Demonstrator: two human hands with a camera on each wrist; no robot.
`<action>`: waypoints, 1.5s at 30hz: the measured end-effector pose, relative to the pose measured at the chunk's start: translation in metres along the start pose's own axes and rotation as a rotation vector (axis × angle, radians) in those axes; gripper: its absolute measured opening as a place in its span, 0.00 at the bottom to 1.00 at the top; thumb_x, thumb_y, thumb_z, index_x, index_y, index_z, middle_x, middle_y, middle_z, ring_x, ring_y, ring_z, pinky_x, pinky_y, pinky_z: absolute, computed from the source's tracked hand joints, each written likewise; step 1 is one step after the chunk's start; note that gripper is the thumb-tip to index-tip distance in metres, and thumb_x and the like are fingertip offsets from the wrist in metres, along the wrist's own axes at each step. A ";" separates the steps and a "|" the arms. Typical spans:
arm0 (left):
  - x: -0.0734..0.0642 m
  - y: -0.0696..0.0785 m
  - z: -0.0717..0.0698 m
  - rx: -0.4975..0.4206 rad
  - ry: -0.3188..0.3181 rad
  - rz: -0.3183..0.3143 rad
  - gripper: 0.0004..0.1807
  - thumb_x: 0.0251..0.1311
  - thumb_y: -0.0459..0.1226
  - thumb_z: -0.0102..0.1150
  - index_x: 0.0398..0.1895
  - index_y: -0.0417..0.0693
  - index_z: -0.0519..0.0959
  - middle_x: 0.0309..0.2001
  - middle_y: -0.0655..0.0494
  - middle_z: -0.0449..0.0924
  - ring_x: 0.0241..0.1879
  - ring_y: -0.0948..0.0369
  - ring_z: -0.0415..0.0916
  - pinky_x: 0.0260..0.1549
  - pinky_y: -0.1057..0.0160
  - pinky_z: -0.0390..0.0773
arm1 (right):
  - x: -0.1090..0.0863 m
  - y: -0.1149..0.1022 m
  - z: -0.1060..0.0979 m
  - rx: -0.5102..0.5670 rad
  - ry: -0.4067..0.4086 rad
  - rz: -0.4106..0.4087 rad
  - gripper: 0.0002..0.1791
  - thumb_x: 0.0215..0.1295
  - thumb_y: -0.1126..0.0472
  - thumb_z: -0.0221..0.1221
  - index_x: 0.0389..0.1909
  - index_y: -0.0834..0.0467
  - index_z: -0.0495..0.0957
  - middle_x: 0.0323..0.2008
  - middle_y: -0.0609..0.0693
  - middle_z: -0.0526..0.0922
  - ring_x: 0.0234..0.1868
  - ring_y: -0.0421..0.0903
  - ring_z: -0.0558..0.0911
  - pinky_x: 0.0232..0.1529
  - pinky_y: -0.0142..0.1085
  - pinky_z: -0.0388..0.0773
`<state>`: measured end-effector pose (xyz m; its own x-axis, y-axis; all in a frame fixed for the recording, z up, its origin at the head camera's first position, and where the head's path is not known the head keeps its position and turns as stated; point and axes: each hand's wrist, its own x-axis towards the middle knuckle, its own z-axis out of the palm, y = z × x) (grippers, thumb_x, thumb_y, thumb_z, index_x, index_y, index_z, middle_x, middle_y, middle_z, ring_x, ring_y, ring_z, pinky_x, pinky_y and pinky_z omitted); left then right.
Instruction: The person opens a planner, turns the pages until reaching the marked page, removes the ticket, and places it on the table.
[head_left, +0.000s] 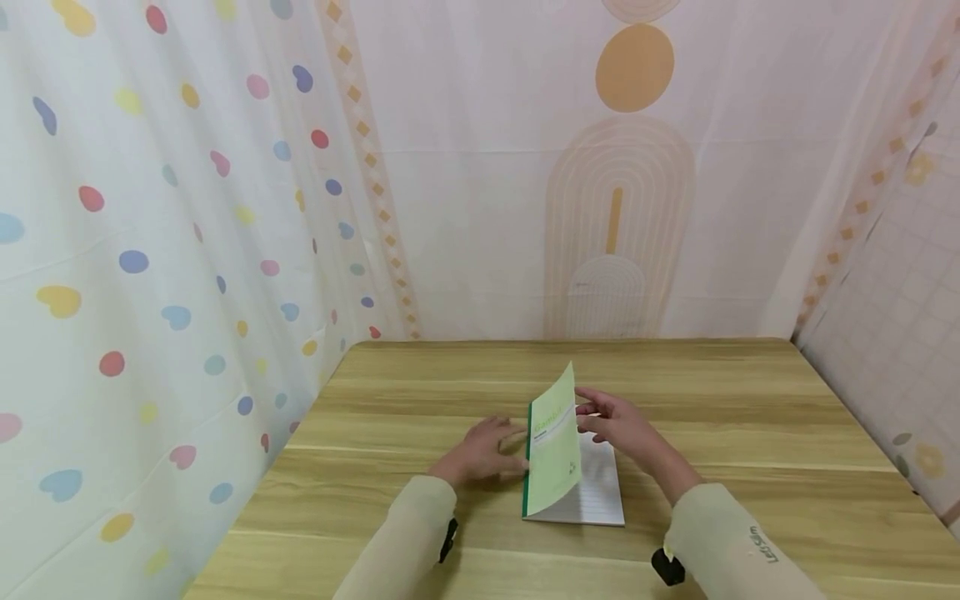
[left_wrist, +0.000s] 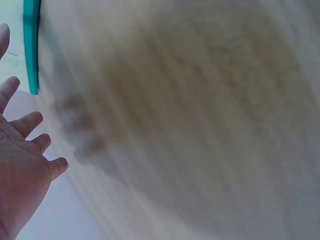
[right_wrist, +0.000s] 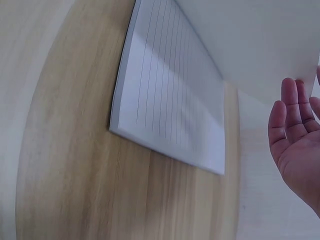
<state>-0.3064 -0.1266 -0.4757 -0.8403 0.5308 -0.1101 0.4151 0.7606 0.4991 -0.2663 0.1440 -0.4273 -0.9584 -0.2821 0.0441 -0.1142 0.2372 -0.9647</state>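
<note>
A notepad with a light green cover (head_left: 553,479) lies on the table, its cover raised and leaning up from a dark green spine (head_left: 526,498) on the left. Beneath it shows a white lined page (right_wrist: 165,95). My right hand (head_left: 618,427) is on the page side of the lifted cover, fingers extended, fingertips (right_wrist: 288,85) right at the cover's inner face. My left hand (head_left: 483,450) is beside the spine, its fingers spread and fingertips close to that edge. In the left wrist view the spine's end (left_wrist: 31,60) appears just past these fingers.
The wood-grain table (head_left: 360,467) runs out to both sides and behind the notepad. A patterned curtain (head_left: 480,167) hangs along the table's back edge, with a dotted curtain (head_left: 225,333) on the left. Each sleeve has a dark wrist strap (head_left: 667,568) near the cuff.
</note>
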 end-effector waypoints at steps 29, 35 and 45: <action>0.004 0.035 -0.071 -0.216 0.175 0.078 0.35 0.70 0.54 0.55 0.75 0.52 0.63 0.77 0.42 0.50 0.75 0.43 0.46 0.67 0.35 0.53 | 0.007 -0.011 0.046 -0.054 -0.129 -0.146 0.28 0.73 0.62 0.56 0.70 0.65 0.66 0.62 0.66 0.74 0.55 0.57 0.80 0.50 0.46 0.78; 0.004 0.039 -0.074 -0.203 0.177 0.104 0.31 0.70 0.52 0.55 0.73 0.56 0.67 0.77 0.42 0.51 0.75 0.43 0.46 0.66 0.35 0.54 | 0.008 -0.010 0.049 -0.069 -0.175 -0.152 0.29 0.73 0.61 0.56 0.71 0.66 0.64 0.66 0.66 0.70 0.59 0.59 0.78 0.56 0.49 0.76; -0.002 0.035 -0.077 -0.236 0.162 0.059 0.29 0.70 0.51 0.55 0.72 0.59 0.69 0.77 0.45 0.51 0.75 0.44 0.47 0.67 0.37 0.55 | 0.003 0.019 0.032 -0.383 -0.037 -0.060 0.28 0.71 0.55 0.59 0.67 0.65 0.70 0.65 0.63 0.72 0.62 0.61 0.75 0.61 0.55 0.70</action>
<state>-0.3167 -0.1299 -0.3922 -0.8698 0.4905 0.0545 0.3883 0.6121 0.6889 -0.2624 0.1175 -0.4535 -0.9376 -0.3382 0.0813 -0.2663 0.5475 -0.7933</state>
